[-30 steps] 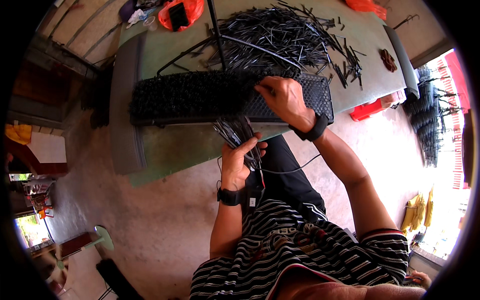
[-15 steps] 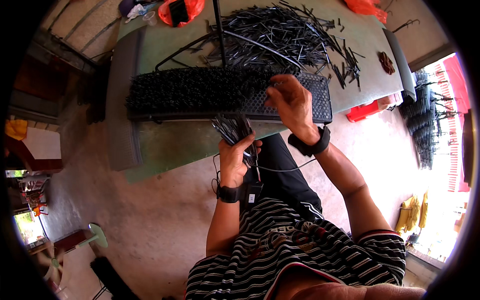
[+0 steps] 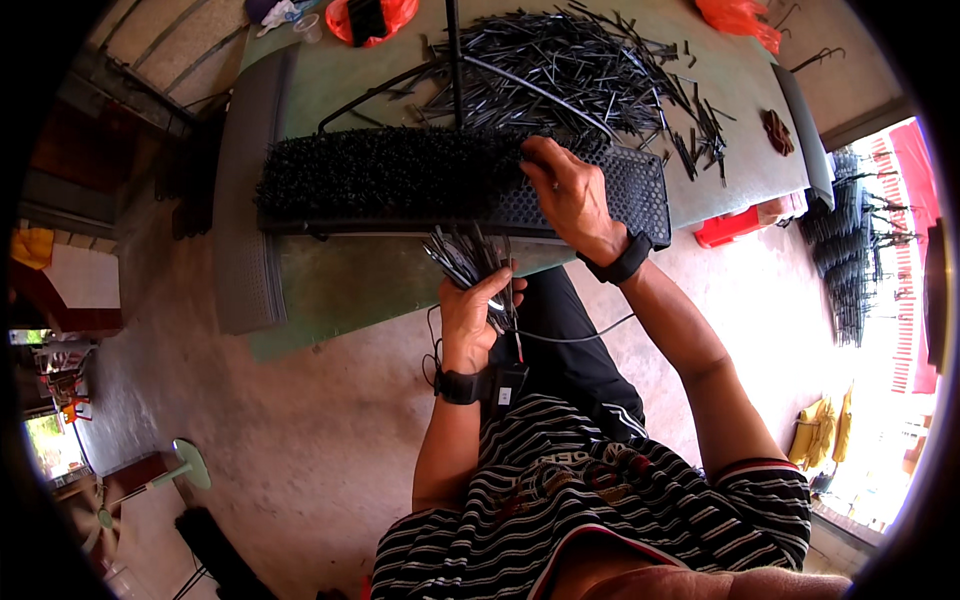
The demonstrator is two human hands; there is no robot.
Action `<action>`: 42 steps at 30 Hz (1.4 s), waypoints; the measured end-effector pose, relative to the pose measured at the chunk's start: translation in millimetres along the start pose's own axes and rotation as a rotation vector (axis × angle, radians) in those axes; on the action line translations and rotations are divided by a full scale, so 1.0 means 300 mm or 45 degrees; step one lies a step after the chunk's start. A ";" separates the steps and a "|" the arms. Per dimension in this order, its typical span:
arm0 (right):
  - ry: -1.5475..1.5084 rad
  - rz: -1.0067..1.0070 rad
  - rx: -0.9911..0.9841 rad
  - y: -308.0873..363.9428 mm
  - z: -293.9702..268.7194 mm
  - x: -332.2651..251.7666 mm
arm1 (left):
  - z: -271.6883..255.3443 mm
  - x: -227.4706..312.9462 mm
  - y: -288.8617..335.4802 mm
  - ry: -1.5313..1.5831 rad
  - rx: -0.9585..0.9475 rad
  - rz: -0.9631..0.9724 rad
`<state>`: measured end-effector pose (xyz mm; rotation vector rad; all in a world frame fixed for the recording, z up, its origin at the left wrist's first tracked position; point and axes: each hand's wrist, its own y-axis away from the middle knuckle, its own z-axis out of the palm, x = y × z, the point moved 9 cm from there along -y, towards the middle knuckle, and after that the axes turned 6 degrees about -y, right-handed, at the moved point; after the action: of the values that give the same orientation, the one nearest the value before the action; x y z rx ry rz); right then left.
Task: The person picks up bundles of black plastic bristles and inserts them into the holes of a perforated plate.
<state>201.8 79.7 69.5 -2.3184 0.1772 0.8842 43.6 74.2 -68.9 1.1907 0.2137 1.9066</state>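
My left hand (image 3: 468,318) is closed round a bundle of thin black strips (image 3: 460,256), which fan out above the fingers just below the front edge of a long black board. That perforated board (image 3: 637,188) lies across the near part of the table, its right end showing bare holes. Dense black bristle tufts (image 3: 375,172) cover its left and middle parts. My right hand (image 3: 575,198) is over the board where tufts meet bare holes, thumb and forefinger pinched together. Whatever the pinch holds is too small to make out.
A large heap of loose black strips (image 3: 560,75) covers the table behind the board. A dark metal frame (image 3: 456,75) rises behind the tufts. Orange-red plastic bags (image 3: 372,18) lie at the back. Stacked black wire-like pieces (image 3: 845,260) stand at right; a fan (image 3: 103,518) is lower left.
My right hand has moved slightly left along the board, its fingers drawn closer together. The left hand stays almost in place with the bundle. The whole view has shifted slightly.
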 end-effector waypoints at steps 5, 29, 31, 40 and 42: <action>0.019 0.000 0.007 -0.010 0.015 0.024 | 0.002 0.000 0.000 -0.030 0.011 0.027; -0.464 0.700 -0.504 0.160 0.080 0.055 | 0.014 -0.007 -0.003 0.090 0.050 0.027; -0.615 0.885 -0.343 0.161 0.047 0.057 | 0.006 -0.003 -0.009 0.153 0.088 0.043; -0.528 0.789 -0.104 0.119 0.008 0.062 | -0.068 0.054 -0.027 0.377 0.194 0.197; -0.464 0.600 0.100 0.101 -0.029 0.042 | -0.081 0.051 -0.014 0.263 0.226 0.174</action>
<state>206.0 51.8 50.6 -2.0283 0.6045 1.4832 23.8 94.8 -74.2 1.1468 0.4300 2.1687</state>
